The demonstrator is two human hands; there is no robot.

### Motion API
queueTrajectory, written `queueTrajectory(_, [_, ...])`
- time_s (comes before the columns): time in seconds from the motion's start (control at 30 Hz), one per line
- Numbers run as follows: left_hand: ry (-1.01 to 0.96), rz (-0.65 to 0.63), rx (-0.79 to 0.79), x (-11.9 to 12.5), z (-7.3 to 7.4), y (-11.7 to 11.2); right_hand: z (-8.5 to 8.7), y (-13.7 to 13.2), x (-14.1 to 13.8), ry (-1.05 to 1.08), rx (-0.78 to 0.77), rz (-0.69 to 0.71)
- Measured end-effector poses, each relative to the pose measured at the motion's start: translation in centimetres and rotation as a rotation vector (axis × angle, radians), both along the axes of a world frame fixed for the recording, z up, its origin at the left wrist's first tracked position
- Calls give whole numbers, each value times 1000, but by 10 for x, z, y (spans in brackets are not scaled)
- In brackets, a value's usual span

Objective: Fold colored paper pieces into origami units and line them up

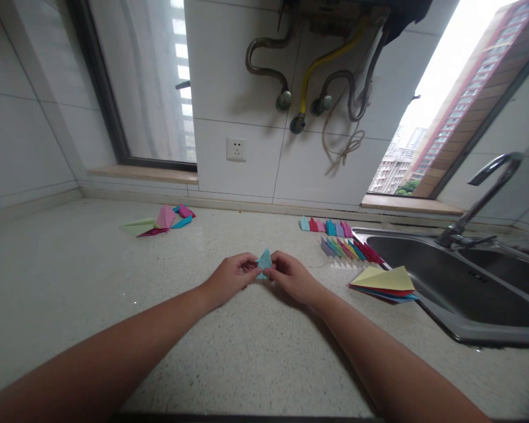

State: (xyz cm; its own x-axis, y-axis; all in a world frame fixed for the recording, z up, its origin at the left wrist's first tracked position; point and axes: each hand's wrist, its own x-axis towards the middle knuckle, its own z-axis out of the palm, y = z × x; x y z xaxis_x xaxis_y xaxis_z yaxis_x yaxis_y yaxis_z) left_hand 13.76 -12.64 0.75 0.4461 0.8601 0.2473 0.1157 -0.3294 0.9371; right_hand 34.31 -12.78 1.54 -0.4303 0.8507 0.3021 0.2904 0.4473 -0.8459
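Note:
A small light-blue folded paper piece [265, 260] with a pointed top is held upright just above the countertop, in the middle of the view. My left hand [234, 274] pinches its left side between thumb and fingers. From the right, my right hand [292, 275] grips the other side the same way, its thumb at the lower edge. Both thumbs nearly meet at the front of the paper. The fingertips behind it are partly hidden.
Rows of small coloured folded papers [326, 227] stand at the right, near a stack of folded sheets [383, 282]. Beyond them is a steel sink [461, 338] with a faucet [485, 197]. More folded papers [165, 218] lie at the back left of the countertop [229, 364].

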Motion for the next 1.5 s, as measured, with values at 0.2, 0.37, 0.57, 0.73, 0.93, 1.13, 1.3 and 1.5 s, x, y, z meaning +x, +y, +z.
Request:
queueTrajectory(0.2, [19,6,32,0,7,-3,0,-2,1,-26,25,-2])
queueTrajectory(0.37, [7,-36,53,1,3,-1,2,-4,0,47,-8,3])
queueTrajectory(0.57, [-14,-51,54,1,0,0,3,-5,-1,6,32,-47])
queueTrajectory(0.73, [14,-22,64,1,3,-2,5,-6,-1,-45,70,-53])
queueTrajectory(0.93, [76,-9,106,0,5,-6,7,-9,-1,-94,84,-49])
queueTrajectory(1.13, [109,2,148,-1,8,-8,7,-10,-1,-107,93,-33])
queueTrajectory(1.3, [126,13,140,0,9,-9,4,-9,0,-106,83,-19])
queueTrajectory(1.5, [116,11,144,1,8,-8,4,-9,1,-106,80,-25])
